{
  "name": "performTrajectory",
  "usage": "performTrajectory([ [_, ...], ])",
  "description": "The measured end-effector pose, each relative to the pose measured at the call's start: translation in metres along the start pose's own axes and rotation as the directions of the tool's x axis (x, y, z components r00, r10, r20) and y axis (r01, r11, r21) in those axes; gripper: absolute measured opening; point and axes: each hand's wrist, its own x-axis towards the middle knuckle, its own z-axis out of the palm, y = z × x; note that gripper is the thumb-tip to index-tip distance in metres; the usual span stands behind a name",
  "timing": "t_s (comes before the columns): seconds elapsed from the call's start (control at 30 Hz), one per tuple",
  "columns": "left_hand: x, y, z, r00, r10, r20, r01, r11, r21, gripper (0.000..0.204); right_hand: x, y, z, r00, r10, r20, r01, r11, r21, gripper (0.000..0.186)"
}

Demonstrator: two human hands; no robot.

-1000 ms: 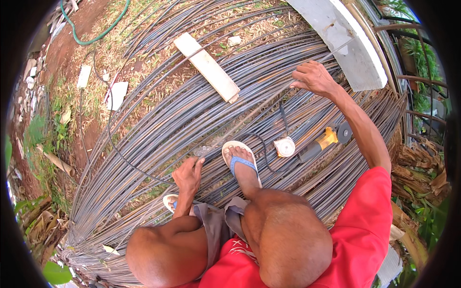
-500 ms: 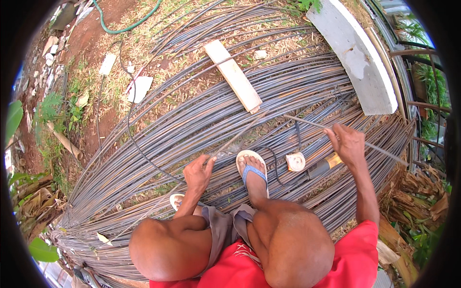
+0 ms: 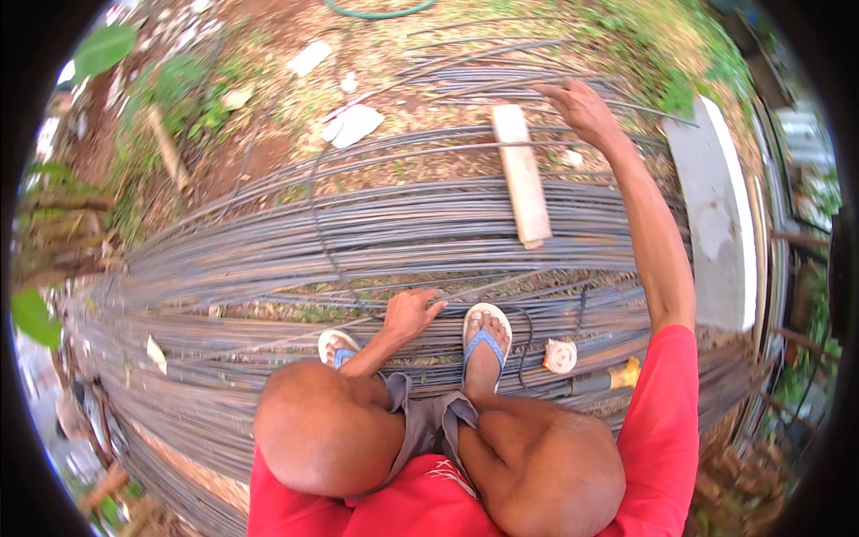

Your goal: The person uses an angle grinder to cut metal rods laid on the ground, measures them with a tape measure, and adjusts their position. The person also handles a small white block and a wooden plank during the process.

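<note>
1. While the left hand (image 3: 412,315) sits low between the knees and the pile (image 3: 385,215) in the head view, its fingers are curled round a rod (image 3: 490,287), the thumb pointing right.
2. That rod slants from the hand up and to the right, passing just above the toes of the right foot; its far end blends into the pile, so where it stops cannot be told.
3. The right hand (image 3: 577,107) is stretched far forward, near the upper end of the board (image 3: 521,183), with the forefinger pointing left and the other fingers bent.
4. A second rod (image 3: 649,109) runs from beside this hand rightward to the top of the slab (image 3: 716,206); blur hides the grip, so whether the fingers are closed on it cannot be told.
5. The board lies across the pile, with a thin bar passing over its upper part.
6. The slab, grey with a white outer edge, lies at the pile's right.
7. Both feet, in sandals (image 3: 500,327) with blue straps, rest on the pile.
8. The tape (image 3: 561,356) lies right of the right foot, and the grinder (image 3: 624,373) beyond it, its yellow part close to the red sleeve (image 3: 667,394).
9. Past the pile are a white sheet (image 3: 353,126) and a green hose (image 3: 380,15).
</note>
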Motion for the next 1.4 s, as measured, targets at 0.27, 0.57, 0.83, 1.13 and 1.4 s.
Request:
performTrajectory([
  [0.27,-0.016,-0.022,0.009,0.988,0.067,0.140,-0.064,0.998,-0.025,0.032,0.046,-0.148,0.076,0.990,-0.077,-0.120,0.105,0.963,0.247,0.052],
  [0.57,-0.030,-0.012,-0.022,0.961,0.278,-0.017,-0.278,0.961,0.005,0.029,-0.020,-0.407,0.119,0.938,-0.239,0.251,0.044,0.800,0.598,0.040],
  [0.83,-0.084,-0.013,-0.072,0.905,0.116,-0.410,-0.215,0.955,-0.204,0.010,-0.038,-0.422,0.133,0.957,-0.222,0.188,0.062,0.786,0.615,0.041],
  [1.13,-0.111,-0.073,-0.088,0.841,-0.193,-0.505,0.104,0.975,-0.198,0.014,-0.073,-0.391,0.093,0.989,0.144,0.046,-0.115,0.519,0.847,0.024],
  [1.4,-0.106,-0.075,-0.054,0.978,-0.007,-0.211,-0.003,0.999,-0.048,0.029,-0.142,-0.212,0.034,0.660,0.721,-0.213,-0.366,0.556,0.746,0.021],
])
